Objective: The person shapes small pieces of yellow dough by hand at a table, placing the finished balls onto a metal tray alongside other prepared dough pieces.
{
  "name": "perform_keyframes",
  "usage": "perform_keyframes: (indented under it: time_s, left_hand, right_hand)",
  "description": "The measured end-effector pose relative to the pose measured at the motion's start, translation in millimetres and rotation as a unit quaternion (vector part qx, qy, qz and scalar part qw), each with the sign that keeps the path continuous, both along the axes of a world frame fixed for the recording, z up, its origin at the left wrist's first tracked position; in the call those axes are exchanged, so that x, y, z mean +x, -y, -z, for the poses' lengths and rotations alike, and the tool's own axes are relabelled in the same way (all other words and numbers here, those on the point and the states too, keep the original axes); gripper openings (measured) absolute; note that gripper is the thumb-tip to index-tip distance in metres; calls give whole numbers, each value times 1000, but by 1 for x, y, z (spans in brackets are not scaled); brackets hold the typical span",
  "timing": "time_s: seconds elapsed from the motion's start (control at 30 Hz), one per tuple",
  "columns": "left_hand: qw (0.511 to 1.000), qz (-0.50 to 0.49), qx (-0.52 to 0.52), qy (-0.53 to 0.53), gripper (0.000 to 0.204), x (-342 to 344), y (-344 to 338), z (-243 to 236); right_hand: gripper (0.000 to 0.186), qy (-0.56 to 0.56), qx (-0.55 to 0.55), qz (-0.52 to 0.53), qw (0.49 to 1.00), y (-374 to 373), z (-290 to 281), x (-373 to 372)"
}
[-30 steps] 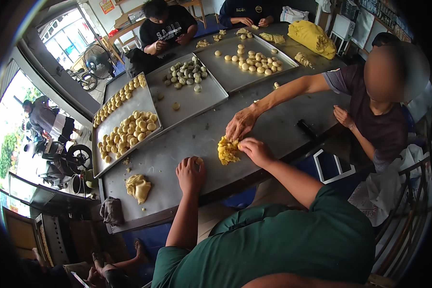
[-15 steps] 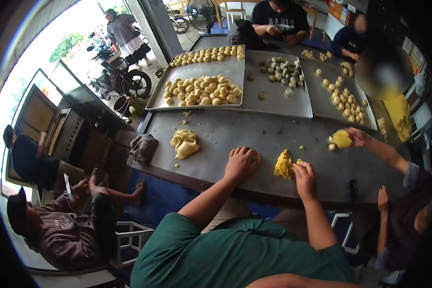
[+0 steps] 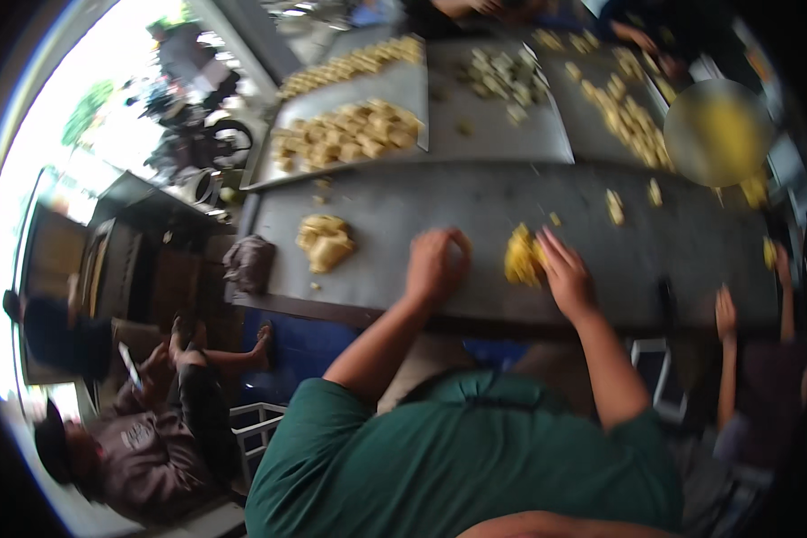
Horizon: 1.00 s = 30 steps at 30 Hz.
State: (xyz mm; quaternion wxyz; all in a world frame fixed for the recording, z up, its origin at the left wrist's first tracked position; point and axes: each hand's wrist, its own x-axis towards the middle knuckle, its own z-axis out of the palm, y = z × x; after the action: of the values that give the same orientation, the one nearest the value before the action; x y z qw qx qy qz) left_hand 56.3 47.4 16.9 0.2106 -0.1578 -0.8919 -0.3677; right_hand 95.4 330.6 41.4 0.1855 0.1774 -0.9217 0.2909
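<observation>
On the metal table, my left hand (image 3: 438,266) is curled with its fingers bent round; whatever may be inside is hidden and blurred. Just right of it lies a heap of yellow crumbly filling (image 3: 519,256). The stretched fingers of my right hand (image 3: 568,276) touch this heap along its right side. Farther left rests a lump of pale yellow dough (image 3: 325,242), out of reach of both hands. A small yellow crumb (image 3: 555,218) sits just beyond the heap.
Trays beyond hold pale dough balls (image 3: 350,133), greenish balls (image 3: 504,76) and more yellow balls (image 3: 623,112). A grey-brown cloth (image 3: 249,264) lies at the table's left end. Another person's hand (image 3: 725,312) is at the right edge; a seated person (image 3: 143,439) is at left.
The whole view has shifted, with blur. My right fingers have moved from the heap's lower right corner up along its side and straightened. The co-worker's hand at right has drawn back toward the table edge.
</observation>
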Motion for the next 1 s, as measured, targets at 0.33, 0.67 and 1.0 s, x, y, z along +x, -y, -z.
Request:
perform_keyframes:
  time_s: [0.33,0.67,1.0]
  left_hand:
    - [989,21,-148,21,26,6,-8,6]
    - [988,2,-151,42,31,1,0,7]
    - [989,-5,-133,56,23,6,-3,7]
  right_hand:
    - [45,-21,-15,90,996,-38,42,30]
    - [39,99,18,42,994,-11,18,-12]
    - [18,-22,54,18,998,-18,59,-56]
